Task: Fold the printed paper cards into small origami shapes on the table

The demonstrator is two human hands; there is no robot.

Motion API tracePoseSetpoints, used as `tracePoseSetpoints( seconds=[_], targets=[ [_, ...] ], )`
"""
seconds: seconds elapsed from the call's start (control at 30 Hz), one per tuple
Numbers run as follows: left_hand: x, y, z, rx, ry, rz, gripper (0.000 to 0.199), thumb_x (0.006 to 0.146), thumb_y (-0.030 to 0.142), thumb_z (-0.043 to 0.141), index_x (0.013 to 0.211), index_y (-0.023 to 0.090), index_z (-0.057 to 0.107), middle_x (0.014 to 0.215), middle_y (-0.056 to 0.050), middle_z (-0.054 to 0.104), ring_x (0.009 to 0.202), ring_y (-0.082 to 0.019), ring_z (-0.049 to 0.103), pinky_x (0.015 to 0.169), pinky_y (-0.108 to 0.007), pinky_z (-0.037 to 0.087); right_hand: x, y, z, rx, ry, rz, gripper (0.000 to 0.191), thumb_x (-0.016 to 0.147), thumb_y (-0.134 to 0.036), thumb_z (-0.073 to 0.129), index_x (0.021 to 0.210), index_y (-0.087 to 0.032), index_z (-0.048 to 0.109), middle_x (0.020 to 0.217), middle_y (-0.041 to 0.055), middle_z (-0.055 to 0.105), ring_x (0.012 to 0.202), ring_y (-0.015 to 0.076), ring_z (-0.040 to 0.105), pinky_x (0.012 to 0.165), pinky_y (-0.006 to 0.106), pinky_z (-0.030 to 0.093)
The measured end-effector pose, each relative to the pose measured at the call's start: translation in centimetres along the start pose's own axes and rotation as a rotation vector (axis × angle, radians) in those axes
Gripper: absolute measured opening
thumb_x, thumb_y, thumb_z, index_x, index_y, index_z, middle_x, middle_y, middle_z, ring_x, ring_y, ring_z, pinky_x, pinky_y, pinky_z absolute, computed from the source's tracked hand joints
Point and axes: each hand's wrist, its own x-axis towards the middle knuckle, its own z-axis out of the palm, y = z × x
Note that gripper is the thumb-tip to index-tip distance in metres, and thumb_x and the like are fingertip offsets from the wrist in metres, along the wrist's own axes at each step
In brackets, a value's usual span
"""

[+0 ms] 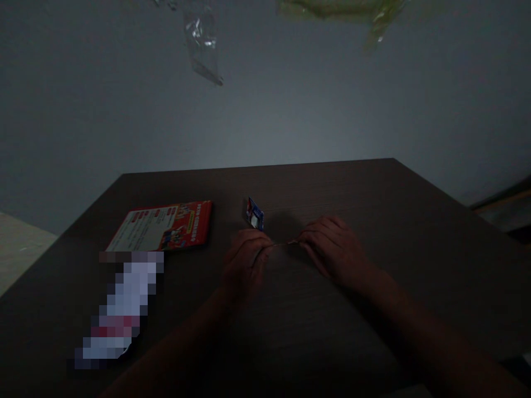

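Near the middle of the dark table, my left hand (248, 262) and my right hand (332, 246) face each other with fingers closed. Between them stretches a thin, narrow item (282, 244), seen nearly edge-on, pinched at one end by each hand. Dim light hides what it is. Just beyond my left hand a small blue, red and white card or packet (254, 214) stands tilted on the table. To the left lies a red and white printed box or booklet (182, 228), apart from both hands.
A pixelated whitish object (128, 304) lies on the table (332, 182) at the left front. Behind the table is a grey wall with clear plastic (202, 41) and yellowish tape (332, 10) on it.
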Motion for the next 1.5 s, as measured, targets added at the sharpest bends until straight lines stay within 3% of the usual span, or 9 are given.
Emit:
tracePoseSetpoints(
  seconds=[0.3, 0.47, 0.6, 0.83, 1.03, 1.33, 1.5],
  targets=[
    [-0.3, -0.6, 0.0, -0.034, 0.046, -0.219, 0.005, 0.084, 0.018, 0.054, 0.084, 0.018, 0.059, 0.083, -0.002, 0.062, 0.078, -0.013, 0.060, 0.071, -0.026, 0.049, -0.5, 1.1, 0.0, -0.011, 0.012, 0.063, 0.009, 0.088, -0.020, 0.048, 0.091, -0.017, 0.056, 0.087, 0.0080, 0.064, 0.083, 0.0205, 0.055, 0.078, 0.037, 0.039],
    [-1.0, -0.8, 0.3, -0.045, 0.004, -0.378, 0.009, 0.085, 0.022, 0.053, 0.084, 0.018, 0.061, 0.076, 0.000, 0.064, 0.069, -0.012, 0.061, 0.062, -0.022, 0.049, -0.6, 0.7, -0.1, 0.188, 0.062, 0.136, 0.008, 0.088, -0.019, 0.047, 0.090, -0.018, 0.055, 0.082, 0.0070, 0.063, 0.079, 0.0197, 0.056, 0.073, 0.034, 0.043],
    [-1.1, -0.5, 0.5, -0.029, 0.029, -0.485, 0.008, 0.084, 0.023, 0.054, 0.087, 0.019, 0.060, 0.072, 0.002, 0.066, 0.061, -0.011, 0.062, 0.054, -0.020, 0.048, -0.8, 0.4, 0.1, 0.417, 0.068, 0.307, 0.009, 0.087, -0.022, 0.050, 0.086, -0.018, 0.058, 0.082, 0.0052, 0.064, 0.077, 0.0171, 0.059, 0.069, 0.030, 0.046],
    [-0.3, 0.5, 0.6, -0.075, 0.055, -0.496, 0.003, 0.083, 0.021, 0.055, 0.083, 0.019, 0.057, 0.065, 0.003, 0.066, 0.056, -0.011, 0.063, 0.046, -0.018, 0.047, -1.2, 0.4, 1.1, 0.844, 0.097, 0.652, 0.019, 0.082, -0.034, 0.058, 0.083, -0.016, 0.063, 0.079, 0.0040, 0.065, 0.073, 0.0158, 0.060, 0.062, 0.027, 0.047],
    [-1.0, -0.3, 1.0, -0.142, 0.079, -0.539, 0.006, 0.082, 0.024, 0.056, 0.085, 0.019, 0.058, 0.070, 0.001, 0.067, 0.060, -0.013, 0.065, 0.050, -0.021, 0.050, -1.0, -0.1, 1.8, 1.125, 0.052, 0.775, 0.025, 0.076, -0.039, 0.066, 0.086, -0.017, 0.065, 0.074, 0.0021, 0.064, 0.065, 0.0128, 0.058, 0.058, 0.024, 0.045],
    [-1.1, -0.7, 0.2, -0.276, -0.144, -0.542, 0.013, 0.087, 0.023, 0.046, 0.092, 0.018, 0.057, 0.070, 0.000, 0.063, 0.063, -0.013, 0.062, 0.054, -0.022, 0.048, -1.0, 0.6, 2.4, 1.311, 0.070, 0.981, 0.025, 0.067, -0.037, 0.074, 0.078, -0.016, 0.068, 0.065, 0.0009, 0.067, 0.055, 0.0107, 0.058, 0.053, 0.023, 0.045],
    [-0.9, -1.3, -0.3, -0.280, -0.188, -0.452, 0.023, 0.080, 0.018, 0.052, 0.103, 0.018, 0.057, 0.090, -0.005, 0.065, 0.081, -0.017, 0.063, 0.068, -0.028, 0.051, -1.3, 1.2, 2.5, 1.439, 0.091, 1.038, 0.022, 0.066, -0.034, 0.076, 0.076, -0.016, 0.068, 0.066, 0.0011, 0.068, 0.054, 0.0102, 0.060, 0.054, 0.023, 0.046]
  ],
)
